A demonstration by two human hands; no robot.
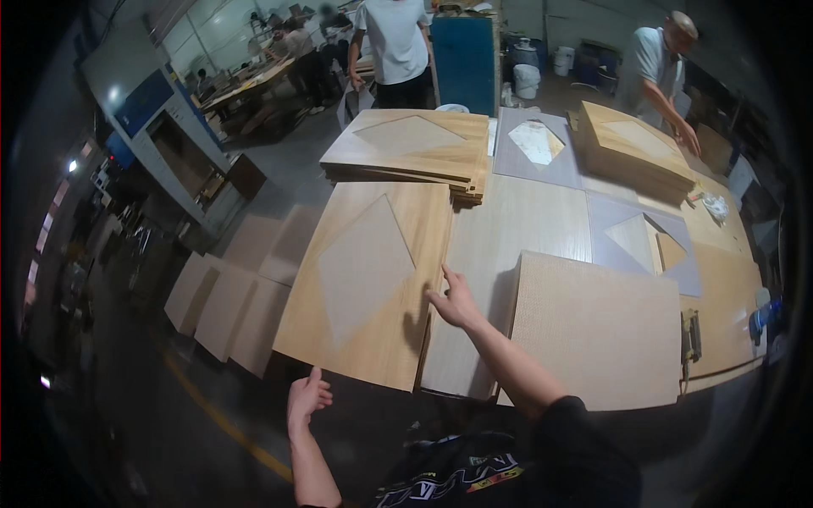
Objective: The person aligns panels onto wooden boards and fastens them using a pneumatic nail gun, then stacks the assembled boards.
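Note:
A light wooden panel with a grey diamond inlay lies at the near left of the big worktable, overhanging its front edge. My right hand rests on the panel's right edge, fingers spread, holding nothing. My left hand hovers open below the panel's near edge, clear of it. A plain pale board lies to the right of my right arm.
A stack of similar panels sits behind, another stack at the far right under a co-worker's hand. Grey sheets with diamond cut-outs lie between. Boards lean on the floor at left. Another person stands beyond.

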